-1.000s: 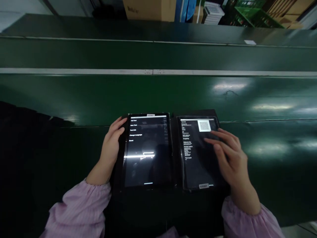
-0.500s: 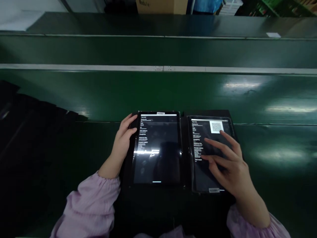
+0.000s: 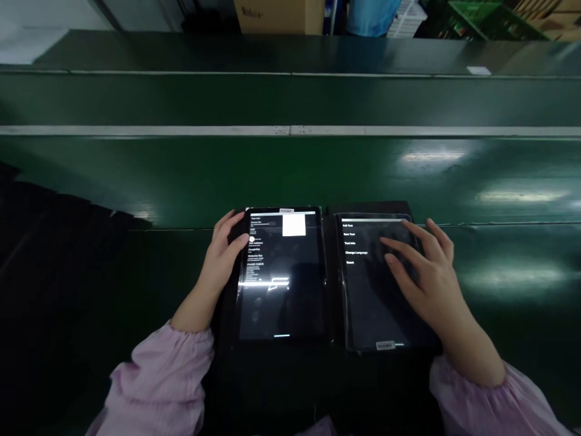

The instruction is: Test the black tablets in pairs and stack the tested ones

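Observation:
Two tablets with lit dark screens lie side by side on a dark surface. At the left edge of the left tablet (image 3: 285,309) is my left hand (image 3: 219,254), its thumb touching the screen margin beside a small white dot and its fingers stretched along the upper corner. That screen lists test information in white text, with a white square at the top. My right hand (image 3: 426,272) hovers over or lightly touches the right tablet (image 3: 367,309), fingers spread. A short menu shows there, and a barcode label sits at its lower edge. Neither hand grips anything.
Behind the tablets runs a green bench (image 3: 204,175) with a pale strip (image 3: 181,131) across it. A raised dark ledge (image 3: 158,51) carries a small white paper (image 3: 479,71). Beyond it stand a cardboard box (image 3: 281,17) and a green crate (image 3: 494,18). Dark material (image 3: 54,242) lies at left.
The right tablet's screen went from test text with a code square to a short menu. A white square and a dot appeared on the left screen. My right fingers lifted and spread slightly.

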`<state>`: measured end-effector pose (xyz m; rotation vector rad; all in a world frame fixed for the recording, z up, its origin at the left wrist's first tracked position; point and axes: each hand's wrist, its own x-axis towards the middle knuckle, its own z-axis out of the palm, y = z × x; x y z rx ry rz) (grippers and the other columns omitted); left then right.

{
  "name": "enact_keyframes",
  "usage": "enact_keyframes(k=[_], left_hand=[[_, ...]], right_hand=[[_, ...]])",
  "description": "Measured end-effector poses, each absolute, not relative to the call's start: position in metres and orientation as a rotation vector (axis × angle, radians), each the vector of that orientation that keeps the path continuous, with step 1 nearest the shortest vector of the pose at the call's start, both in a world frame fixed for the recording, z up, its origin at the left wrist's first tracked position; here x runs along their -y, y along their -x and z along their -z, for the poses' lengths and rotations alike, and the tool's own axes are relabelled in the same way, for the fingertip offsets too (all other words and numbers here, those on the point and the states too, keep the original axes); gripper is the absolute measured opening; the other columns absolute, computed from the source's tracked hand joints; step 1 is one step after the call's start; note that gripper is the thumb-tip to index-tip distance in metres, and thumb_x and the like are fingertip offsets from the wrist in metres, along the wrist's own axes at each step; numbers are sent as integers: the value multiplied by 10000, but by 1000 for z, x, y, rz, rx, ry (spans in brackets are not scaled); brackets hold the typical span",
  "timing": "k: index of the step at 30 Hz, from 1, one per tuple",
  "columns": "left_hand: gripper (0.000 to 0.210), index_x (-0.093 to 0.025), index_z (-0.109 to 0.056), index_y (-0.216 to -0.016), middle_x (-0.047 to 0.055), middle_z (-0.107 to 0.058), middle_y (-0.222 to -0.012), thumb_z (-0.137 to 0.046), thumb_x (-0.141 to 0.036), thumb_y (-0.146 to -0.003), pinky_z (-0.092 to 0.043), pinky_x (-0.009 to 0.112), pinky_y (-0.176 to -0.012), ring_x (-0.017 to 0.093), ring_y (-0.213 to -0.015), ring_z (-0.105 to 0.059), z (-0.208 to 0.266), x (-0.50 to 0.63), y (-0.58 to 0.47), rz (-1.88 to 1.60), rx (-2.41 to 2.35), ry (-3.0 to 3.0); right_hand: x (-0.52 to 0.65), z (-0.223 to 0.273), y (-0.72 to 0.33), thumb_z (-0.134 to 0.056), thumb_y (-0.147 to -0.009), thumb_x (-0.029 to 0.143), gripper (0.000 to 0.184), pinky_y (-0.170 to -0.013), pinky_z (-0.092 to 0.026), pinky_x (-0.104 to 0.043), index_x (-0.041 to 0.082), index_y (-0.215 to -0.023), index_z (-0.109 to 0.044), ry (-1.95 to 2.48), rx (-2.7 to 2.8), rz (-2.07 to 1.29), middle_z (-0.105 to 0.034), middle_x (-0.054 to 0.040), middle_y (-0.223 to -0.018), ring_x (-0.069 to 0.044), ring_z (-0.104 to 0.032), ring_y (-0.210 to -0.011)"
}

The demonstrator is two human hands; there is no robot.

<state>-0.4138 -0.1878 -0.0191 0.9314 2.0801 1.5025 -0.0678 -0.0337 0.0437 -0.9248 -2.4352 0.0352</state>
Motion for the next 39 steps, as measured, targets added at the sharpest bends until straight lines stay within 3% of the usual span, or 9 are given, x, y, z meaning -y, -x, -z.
enact_keyframes(k=[6,16,24,27,30,39], left_hand=[[348,-304,-820,-1135,62,-650,-1522,-701,-406,-825,-284,524,-1340,324,-1553,-471,16,177,418,-1653,-1999,-839],[399,-303,-817,-1152,62,-655,-1517,-732,-367,-768,-338,551,-1310,355,-1535,-488,18,175,422,-1625,-1975,-842],[575,-280,-727,-1275,115,-589,-1550,-795,-472,-737,-311,561,-1316,363,-1558,-450,22,173,422,-1491,-2094,-1004],[623,-292,-705,-1307,115,-590,-1532,-804,-553,-750,-309,564,-1315,369,-1570,-427,23,174,424,-1429,-2131,-1078],[517,-294,-730,-1280,106,-610,-1507,-739,-538,-823,-313,538,-1319,353,-1550,-459,23,174,426,-1497,-2061,-1017],[388,-310,-787,-1190,66,-649,-1493,-720,-408,-821,-296,528,-1336,334,-1542,-476,19,175,422,-1582,-2018,-913]], right_hand=[[25,-36,76,-496,-1109,405,376,-1223,-364,-790,231,-1240,-802,922,2443,-22,-619,-159,-1525,-484,-389,-1575],[28,-42,63,-489,-1114,460,375,-1125,-520,-678,272,-1212,-799,1001,2310,-122,-709,-124,-1437,-440,-519,-1497],[32,-42,62,-517,-1104,392,310,-1173,-489,-665,303,-1204,-797,1010,2261,-169,-735,-89,-1393,-382,-592,-1441],[32,-42,61,-527,-1100,390,308,-1167,-495,-667,297,-1231,-789,999,2300,-165,-709,-99,-1434,-396,-549,-1480],[31,-41,61,-542,-1095,386,307,-1168,-495,-666,289,-1262,-781,970,2356,-149,-673,-107,-1481,-413,-492,-1523],[28,-33,75,-513,-1100,382,360,-1244,-312,-779,235,-1284,-785,904,2449,-58,-561,-158,-1585,-484,-322,-1606]])
